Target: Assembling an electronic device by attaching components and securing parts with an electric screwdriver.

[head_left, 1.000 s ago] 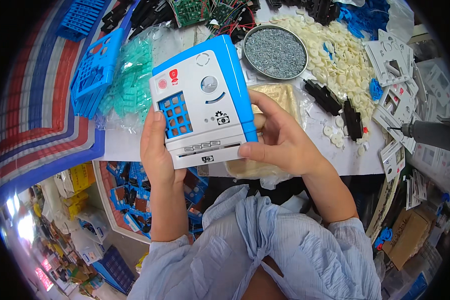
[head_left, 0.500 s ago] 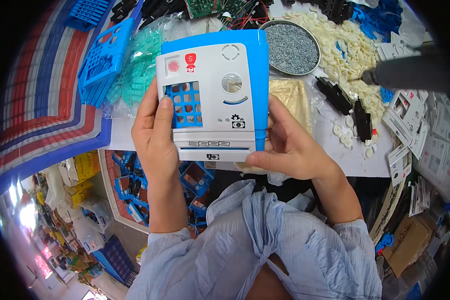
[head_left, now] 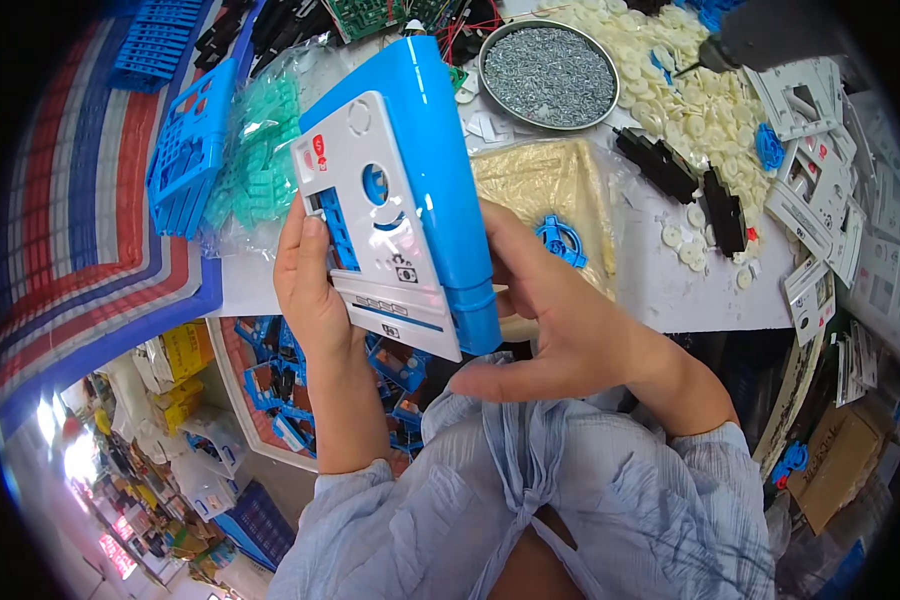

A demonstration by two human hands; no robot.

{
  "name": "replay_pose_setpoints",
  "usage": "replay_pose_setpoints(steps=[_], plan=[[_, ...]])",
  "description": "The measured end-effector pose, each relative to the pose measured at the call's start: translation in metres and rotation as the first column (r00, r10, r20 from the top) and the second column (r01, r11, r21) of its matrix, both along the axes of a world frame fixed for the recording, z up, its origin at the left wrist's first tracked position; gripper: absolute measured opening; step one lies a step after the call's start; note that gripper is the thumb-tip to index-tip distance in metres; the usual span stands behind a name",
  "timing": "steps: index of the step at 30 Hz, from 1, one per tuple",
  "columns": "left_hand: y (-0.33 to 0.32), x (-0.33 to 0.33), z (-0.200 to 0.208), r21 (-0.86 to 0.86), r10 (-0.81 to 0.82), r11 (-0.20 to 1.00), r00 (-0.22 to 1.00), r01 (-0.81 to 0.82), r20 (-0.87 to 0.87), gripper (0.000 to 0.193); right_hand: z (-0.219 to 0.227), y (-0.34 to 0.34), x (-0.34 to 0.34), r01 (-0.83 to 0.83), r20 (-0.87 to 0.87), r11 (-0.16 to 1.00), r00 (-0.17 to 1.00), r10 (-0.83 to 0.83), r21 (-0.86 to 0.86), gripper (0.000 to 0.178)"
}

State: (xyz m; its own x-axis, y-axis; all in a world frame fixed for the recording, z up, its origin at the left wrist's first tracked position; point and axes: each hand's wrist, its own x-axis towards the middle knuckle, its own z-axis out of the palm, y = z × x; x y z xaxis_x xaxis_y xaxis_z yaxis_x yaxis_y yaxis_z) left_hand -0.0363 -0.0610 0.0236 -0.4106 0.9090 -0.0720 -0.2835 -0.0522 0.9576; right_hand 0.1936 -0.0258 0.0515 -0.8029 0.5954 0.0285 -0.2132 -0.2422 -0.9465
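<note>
A blue plastic housing (head_left: 440,190) with a white printed front panel (head_left: 370,250) is held up over the table's near edge, tilted so its right side shows. The panel has a square window, a round hole and a curved slot. My left hand (head_left: 312,275) grips its left edge, thumb on the front and fingers behind. My right hand (head_left: 545,315) is at the lower right side, thumb spread away from the panel and fingers partly hidden behind the housing; whether they touch it I cannot tell. Beyond that hand a small blue round part (head_left: 560,241) lies on a yellowish plastic-wrapped block (head_left: 580,180).
A round metal tray of screws (head_left: 550,78) stands at the back beside a heap of cream plastic discs (head_left: 685,120). A dark tool (head_left: 770,40) juts in from upper right. White panels (head_left: 815,220) lie right, blue grilles (head_left: 190,150) left, and a bin of blue parts (head_left: 270,375) below.
The housing has turned and tilted, baring its blue right side. My right thumb has come off the panel. The small blue round part on the wrapped block has come into view.
</note>
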Motion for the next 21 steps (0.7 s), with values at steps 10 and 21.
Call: replay_pose_setpoints(steps=[10,21], plan=[[-0.010,0.001,0.014,0.120,0.163,0.982,0.970,-0.143,-0.179,0.047,-0.025,-0.002,-0.005,0.173,-0.007,0.946,0.984,-0.177,0.274,0.090],[-0.021,-0.001,0.046,0.160,0.216,0.973,0.896,-0.166,-0.387,0.049,-0.022,-0.010,-0.009,0.037,-0.179,0.947,0.979,-0.098,-0.319,0.081]])
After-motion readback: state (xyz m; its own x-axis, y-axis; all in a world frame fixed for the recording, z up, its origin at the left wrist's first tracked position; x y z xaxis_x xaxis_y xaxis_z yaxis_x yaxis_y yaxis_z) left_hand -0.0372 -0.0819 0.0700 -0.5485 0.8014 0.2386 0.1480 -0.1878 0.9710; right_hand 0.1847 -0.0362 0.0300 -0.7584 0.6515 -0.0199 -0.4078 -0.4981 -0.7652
